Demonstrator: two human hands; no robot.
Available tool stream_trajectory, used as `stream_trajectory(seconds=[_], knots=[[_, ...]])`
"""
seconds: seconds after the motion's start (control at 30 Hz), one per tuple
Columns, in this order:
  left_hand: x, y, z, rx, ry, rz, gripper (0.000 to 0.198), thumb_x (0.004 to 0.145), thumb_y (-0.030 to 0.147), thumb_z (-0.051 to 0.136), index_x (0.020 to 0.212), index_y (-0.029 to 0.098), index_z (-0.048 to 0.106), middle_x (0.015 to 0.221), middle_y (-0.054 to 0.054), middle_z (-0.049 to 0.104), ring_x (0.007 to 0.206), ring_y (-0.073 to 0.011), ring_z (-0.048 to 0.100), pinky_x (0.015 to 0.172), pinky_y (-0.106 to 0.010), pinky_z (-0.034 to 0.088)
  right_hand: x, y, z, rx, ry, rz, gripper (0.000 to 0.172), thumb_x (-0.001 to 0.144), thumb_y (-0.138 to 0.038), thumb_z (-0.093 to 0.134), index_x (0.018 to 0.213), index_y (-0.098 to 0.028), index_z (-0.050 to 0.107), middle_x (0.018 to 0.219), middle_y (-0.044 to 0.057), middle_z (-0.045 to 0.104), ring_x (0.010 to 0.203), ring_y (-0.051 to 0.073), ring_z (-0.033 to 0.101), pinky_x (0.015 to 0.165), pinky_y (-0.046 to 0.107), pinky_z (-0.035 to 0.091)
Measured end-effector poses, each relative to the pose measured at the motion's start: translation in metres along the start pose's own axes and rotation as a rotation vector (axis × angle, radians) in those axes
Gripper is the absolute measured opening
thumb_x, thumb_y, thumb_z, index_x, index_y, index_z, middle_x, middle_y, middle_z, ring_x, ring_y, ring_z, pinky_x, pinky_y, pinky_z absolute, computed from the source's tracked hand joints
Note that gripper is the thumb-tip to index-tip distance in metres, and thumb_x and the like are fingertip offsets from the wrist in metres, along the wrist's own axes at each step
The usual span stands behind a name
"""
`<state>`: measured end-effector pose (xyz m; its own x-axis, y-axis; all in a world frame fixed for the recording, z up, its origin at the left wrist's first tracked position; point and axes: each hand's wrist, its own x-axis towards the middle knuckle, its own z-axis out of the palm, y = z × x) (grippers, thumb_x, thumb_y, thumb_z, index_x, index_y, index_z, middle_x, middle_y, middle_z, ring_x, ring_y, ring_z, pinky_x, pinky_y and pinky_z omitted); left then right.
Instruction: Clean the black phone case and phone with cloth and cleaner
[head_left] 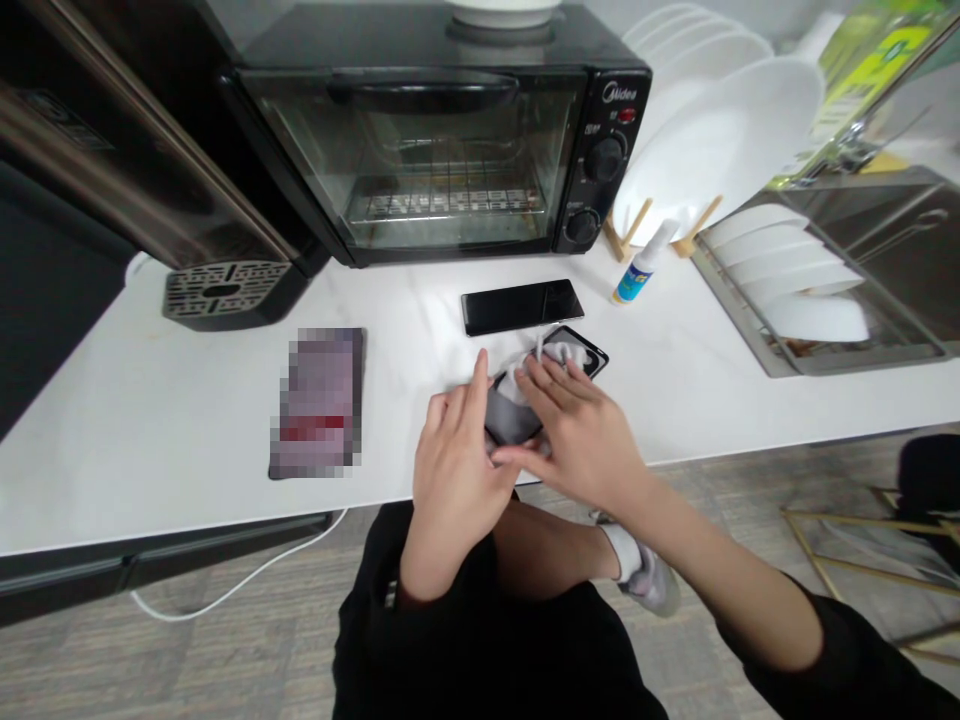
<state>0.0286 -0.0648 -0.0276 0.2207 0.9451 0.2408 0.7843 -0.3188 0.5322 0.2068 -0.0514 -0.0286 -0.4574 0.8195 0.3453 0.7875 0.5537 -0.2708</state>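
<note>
My left hand [454, 455] steadies the near left edge of a black phone [581, 350] that lies on the white counter [150, 420], fingers curled around its side with the forefinger stretched along it. My right hand [577, 430] lies over the phone and presses a grey cloth [510, 412] onto its screen, fingers together. Only the phone's far right corner shows past the cloth. A second black phone [521, 305] lies flat just behind them.
A tablet with a blurred screen [319, 400] lies to the left. A black toaster oven [442, 130] stands at the back, a small spray bottle [641, 265] to its right. White plates [720, 140] sit in a wooden rack, more plates [802, 280] in the sink. A white cable [225, 590] hangs below.
</note>
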Motion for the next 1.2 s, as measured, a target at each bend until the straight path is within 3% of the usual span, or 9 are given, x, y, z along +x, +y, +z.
stream_trajectory(seconds=[0.13,0.27,0.37,0.5,0.63,0.77,0.9,1.07,1.2], knots=[[-0.001,-0.001,0.000,0.001,-0.012,-0.024,0.095,0.095,0.042,0.065,0.170,0.022,0.010,0.134,-0.012,0.063,0.115,-0.0325,0.052,0.104,-0.047,0.047,-0.017,-0.012,-0.011,0.229,-0.120,-0.139,0.071,0.096,-0.073,0.056,0.136,-0.015,0.067,0.144,0.014,0.068,0.138,0.029,0.062,0.125,0.051,0.042],[0.000,0.001,0.001,0.013,0.000,-0.004,0.100,0.094,0.058,0.066,0.170,0.021,0.013,0.136,-0.013,0.063,0.115,-0.0339,0.052,0.103,-0.049,0.046,-0.020,0.037,-0.030,0.108,-0.090,-0.047,0.044,0.105,-0.054,0.053,0.135,-0.024,0.068,0.141,0.007,0.071,0.137,0.028,0.063,0.125,0.060,0.038],[0.001,0.003,0.001,0.035,0.002,0.024,0.100,0.094,0.059,0.066,0.170,0.022,0.013,0.136,-0.013,0.063,0.115,-0.0339,0.052,0.105,-0.050,0.045,-0.007,0.056,-0.026,-0.052,0.014,0.074,0.054,0.106,-0.055,0.050,0.143,-0.018,0.063,0.146,0.014,0.066,0.140,0.034,0.060,0.123,0.065,0.038],[-0.001,0.003,0.001,0.045,0.001,0.028,0.094,0.097,0.047,0.064,0.170,0.022,0.011,0.137,-0.013,0.061,0.116,-0.0324,0.051,0.105,-0.048,0.045,0.003,0.017,-0.007,0.019,0.019,0.022,0.075,0.098,-0.069,0.054,0.141,-0.008,0.062,0.147,0.020,0.064,0.142,0.038,0.057,0.123,0.062,0.040],[-0.002,0.000,0.001,0.053,0.006,-0.001,0.090,0.097,0.041,0.061,0.170,0.020,0.013,0.129,-0.013,0.063,0.112,-0.0318,0.052,0.100,-0.046,0.048,-0.012,-0.018,-0.007,0.220,-0.072,-0.121,0.066,0.098,-0.068,0.057,0.131,-0.013,0.068,0.139,0.015,0.071,0.136,0.030,0.064,0.126,0.053,0.040],[-0.001,0.002,0.000,0.040,-0.001,0.029,0.093,0.097,0.055,0.061,0.170,0.023,0.012,0.133,-0.013,0.063,0.114,-0.0329,0.053,0.102,-0.048,0.046,-0.025,0.018,-0.026,0.192,-0.072,-0.073,0.039,0.105,-0.054,0.055,0.123,-0.023,0.072,0.130,0.006,0.077,0.131,0.026,0.068,0.127,0.056,0.037],[0.000,0.004,-0.001,0.046,-0.003,0.022,0.099,0.093,0.058,0.067,0.170,0.024,0.013,0.135,-0.012,0.063,0.115,-0.0334,0.052,0.104,-0.048,0.045,-0.010,0.055,-0.028,-0.027,0.058,0.088,0.042,0.106,-0.050,0.053,0.134,-0.022,0.068,0.135,0.010,0.074,0.129,0.032,0.068,0.124,0.063,0.037],[-0.001,0.000,-0.002,0.022,-0.021,0.033,0.094,0.096,0.046,0.066,0.170,0.024,0.012,0.136,-0.012,0.062,0.114,-0.0314,0.052,0.103,-0.046,0.046,-0.001,0.010,-0.006,0.088,0.028,-0.029,0.073,0.097,-0.071,0.055,0.134,-0.010,0.067,0.142,0.019,0.068,0.138,0.035,0.061,0.125,0.055,0.040],[-0.002,-0.003,-0.003,0.029,-0.049,0.030,0.094,0.095,0.046,0.066,0.170,0.021,0.014,0.133,-0.012,0.063,0.113,-0.0314,0.053,0.102,-0.045,0.046,-0.020,-0.008,-0.010,0.264,-0.069,-0.141,0.057,0.101,-0.065,0.055,0.128,-0.018,0.070,0.135,0.009,0.074,0.134,0.025,0.065,0.126,0.047,0.040]])
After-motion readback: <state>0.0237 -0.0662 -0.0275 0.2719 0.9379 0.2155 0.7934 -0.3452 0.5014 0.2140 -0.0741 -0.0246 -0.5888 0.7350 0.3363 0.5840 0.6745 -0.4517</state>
